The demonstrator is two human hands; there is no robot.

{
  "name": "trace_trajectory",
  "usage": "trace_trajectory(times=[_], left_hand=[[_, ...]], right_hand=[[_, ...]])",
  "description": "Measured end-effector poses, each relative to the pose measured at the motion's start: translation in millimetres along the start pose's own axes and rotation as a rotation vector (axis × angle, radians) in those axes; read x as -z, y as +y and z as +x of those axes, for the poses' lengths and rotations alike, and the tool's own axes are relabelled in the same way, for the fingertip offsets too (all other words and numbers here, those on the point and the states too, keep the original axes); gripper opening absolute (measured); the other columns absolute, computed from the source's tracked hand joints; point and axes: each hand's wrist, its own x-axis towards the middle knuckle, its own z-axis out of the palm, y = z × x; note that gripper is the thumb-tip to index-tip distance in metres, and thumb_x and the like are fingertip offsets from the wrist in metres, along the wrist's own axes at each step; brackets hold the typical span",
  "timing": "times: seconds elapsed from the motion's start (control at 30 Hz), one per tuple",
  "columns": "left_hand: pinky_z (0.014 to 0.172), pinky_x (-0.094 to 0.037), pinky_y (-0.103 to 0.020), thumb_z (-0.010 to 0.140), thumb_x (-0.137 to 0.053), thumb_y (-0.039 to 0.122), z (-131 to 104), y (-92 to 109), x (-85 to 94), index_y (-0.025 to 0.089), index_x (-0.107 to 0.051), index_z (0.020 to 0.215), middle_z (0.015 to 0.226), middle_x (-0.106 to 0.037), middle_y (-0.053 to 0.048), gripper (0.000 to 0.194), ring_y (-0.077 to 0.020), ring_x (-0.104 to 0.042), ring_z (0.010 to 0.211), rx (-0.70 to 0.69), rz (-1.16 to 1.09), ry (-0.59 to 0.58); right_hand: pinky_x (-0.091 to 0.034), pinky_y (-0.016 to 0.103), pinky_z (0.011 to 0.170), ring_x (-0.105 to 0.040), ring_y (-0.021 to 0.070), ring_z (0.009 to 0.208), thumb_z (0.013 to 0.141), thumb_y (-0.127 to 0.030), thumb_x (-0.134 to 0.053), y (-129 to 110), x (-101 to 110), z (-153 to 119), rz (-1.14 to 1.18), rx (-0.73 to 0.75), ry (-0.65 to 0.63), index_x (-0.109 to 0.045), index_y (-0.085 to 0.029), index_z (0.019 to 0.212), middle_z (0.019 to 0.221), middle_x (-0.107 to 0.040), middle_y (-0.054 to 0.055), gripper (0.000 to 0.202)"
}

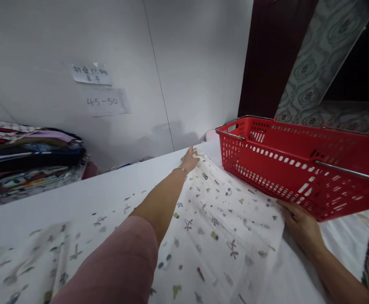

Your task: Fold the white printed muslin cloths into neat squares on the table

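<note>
Some printed cloth (211,215): left hand (189,160) pinches its far end; right hand (304,230) touches its edge, grip unclear.

Surface (79,199): white, flat, its bare strip running to the left of the red basket (266,156). Basket stands upright on it, perforated walls, metal handles lowered along the rim. Printed cloth (209,219), white with small plant motifs, lies spread in front of the basket and extends left of it, lightly creased; farthest left of the basket, it bunches into raised folds.
</note>
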Motion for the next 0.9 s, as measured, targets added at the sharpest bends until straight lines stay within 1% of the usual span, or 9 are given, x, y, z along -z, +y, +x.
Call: trace_trajectory(times=[0.07,0.13,0.23,0.37,0.47,0.57,0.63,0.77,0.9], left_hand=[[0.088,-0.044,-0.036,0.068,-0.068,0.013,-9,-4,-4.1,0.017,-0.037,0.137,0.143,-0.036,-0.022,0.075,-0.0321,-0.038,0.131,0.040,-0.013,-0.069],[0.082,-0.046,-0.035,0.073,-0.066,0.019,-24,-5,-3.4,0.017,-0.039,0.136,0.147,-0.031,-0.021,0.069,-0.0333,-0.037,0.131,0.053,-0.015,-0.145],[0.082,-0.046,-0.034,0.079,-0.062,0.032,-59,-7,9.9,0.020,-0.039,0.138,0.153,-0.018,-0.016,0.064,-0.0331,-0.034,0.133,0.029,0.060,-0.262],[0.101,-0.039,-0.041,0.084,-0.050,0.055,-134,-9,46.5,0.028,-0.037,0.141,0.154,-0.019,-0.007,0.064,-0.0319,-0.030,0.136,-0.006,0.392,-0.437],[0.112,-0.029,-0.043,0.087,-0.039,0.061,-205,-7,73.9,0.031,-0.035,0.141,0.156,-0.013,0.000,0.062,-0.0286,-0.018,0.141,-0.079,0.627,-0.568],[0.117,-0.015,-0.046,0.091,-0.032,0.059,-272,-3,94.3,0.028,-0.031,0.144,0.156,-0.011,-0.002,0.062,-0.0257,-0.013,0.142,-0.126,0.773,-0.577],[0.117,-0.011,-0.047,0.092,-0.030,0.057,-310,-1,106.0,0.027,-0.029,0.145,0.156,-0.011,-0.003,0.060,-0.0248,-0.011,0.143,-0.121,0.828,-0.556],[0.115,-0.015,-0.050,0.093,-0.034,0.051,-378,-4,131.0,0.025,-0.033,0.143,0.154,-0.015,-0.006,0.057,-0.0254,-0.014,0.142,-0.070,0.906,-0.479],[0.113,-0.021,-0.052,0.089,-0.046,0.043,-446,-9,159.4,0.027,-0.040,0.139,0.152,-0.025,-0.006,0.053,-0.0269,-0.022,0.140,-0.061,1.000,-0.383]], right_hand=[[-0.052,0.043,0.082,-0.061,0.0303,0.102,0.085,-0.039,-0.038,4,2,1,-0.091,0.006,-0.031,-0.065,-0.028,0.109,0.113,-0.065,0.006,0.038],[-0.053,0.043,0.079,-0.062,0.0307,0.100,0.085,-0.039,-0.037,8,4,1,-0.167,0.007,-0.067,-0.066,-0.029,0.109,0.111,-0.066,0.005,0.040],[-0.053,0.042,0.079,-0.062,0.0307,0.099,0.085,-0.040,-0.034,12,2,2,-0.226,0.027,-0.097,-0.067,-0.024,0.111,0.113,-0.065,0.008,0.045],[-0.054,0.038,0.076,-0.063,0.0280,0.096,0.083,-0.041,-0.033,13,-3,2,-0.228,0.045,-0.051,-0.068,-0.022,0.108,0.110,-0.066,0.007,0.047],[-0.053,0.037,0.073,-0.064,0.0265,0.094,0.082,-0.040,-0.033,12,-5,1,-0.265,0.025,-0.015,-0.069,-0.022,0.107,0.110,-0.067,0.007,0.047],[-0.052,0.036,0.071,-0.063,0.0266,0.094,0.083,-0.038,-0.033,9,-4,0,-0.330,0.001,-0.040,-0.068,-0.021,0.111,0.113,-0.066,0.008,0.048],[-0.051,0.037,0.071,-0.063,0.0271,0.094,0.084,-0.037,-0.032,7,-3,0,-0.355,-0.017,-0.058,-0.068,-0.021,0.113,0.115,-0.065,0.009,0.049],[-0.050,0.040,0.073,-0.062,0.0302,0.095,0.084,-0.034,-0.033,5,0,4,-0.335,-0.069,-0.093,-0.068,-0.020,0.114,0.115,-0.065,0.012,0.048],[-0.048,0.042,0.066,-0.064,0.0307,0.078,0.082,-0.032,-0.042,2,6,13,-0.264,-0.171,-0.092,-0.072,-0.021,0.107,0.102,-0.068,0.020,0.041]])
